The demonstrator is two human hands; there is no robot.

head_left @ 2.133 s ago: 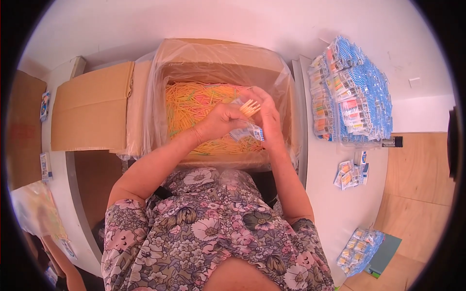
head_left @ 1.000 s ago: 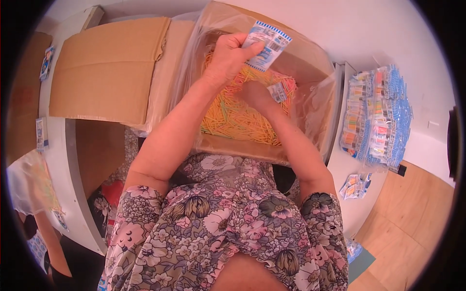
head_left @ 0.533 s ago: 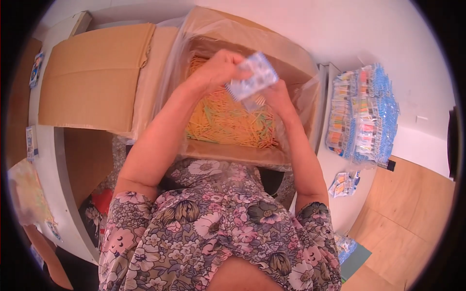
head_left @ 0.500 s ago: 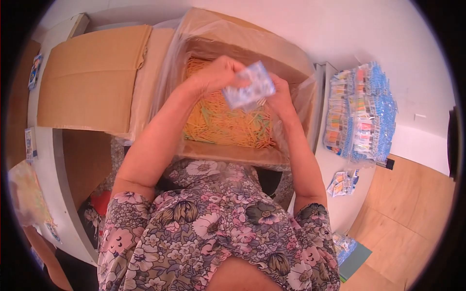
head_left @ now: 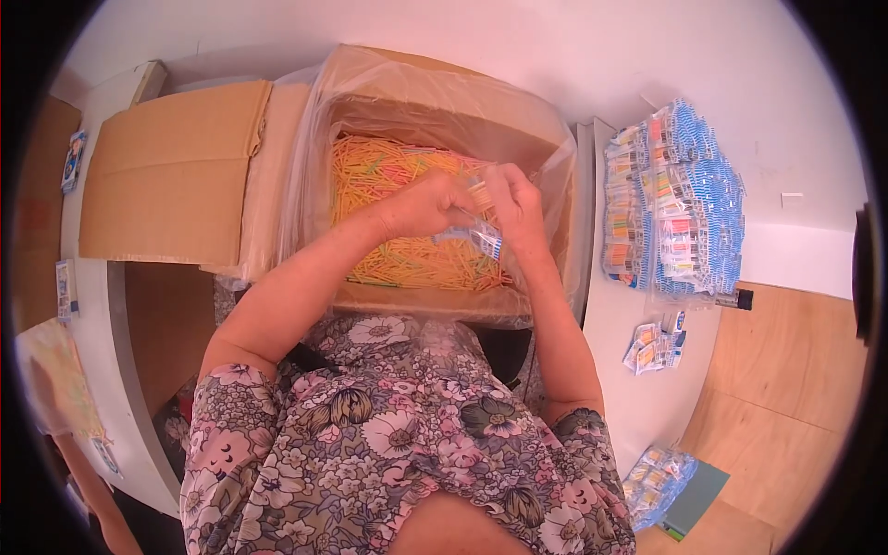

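Over the open cardboard box [head_left: 416, 301], my left hand [head_left: 427, 205] is closed on a small clear-and-blue plastic packet [head_left: 486, 238]. The packet hangs tilted below its fingers. Close beside it, my right hand [head_left: 515, 202] pinches a short bunch of thin pale-yellow sticks [head_left: 479, 192]. Whether the bunch touches the packet's mouth I cannot tell. Beneath both hands, loose thin sticks [head_left: 388, 259] in yellow, orange, pink and green fill the box, which has a clear plastic liner [head_left: 310, 185].
Many filled packets [head_left: 675, 203] stand stacked in rows on the white table at right, with a few loose packets [head_left: 652, 348] nearer me. More packets [head_left: 659, 481] lie lower right by a green board [head_left: 696, 501]. A cardboard flap [head_left: 166, 176] stands left. Another person's arm [head_left: 92, 490] shows lower left.
The packet has turned from face-up to tilted and dropped lower between my hands. My right hand now shows a bunch of sticks in its fingers. The view has shifted slightly.
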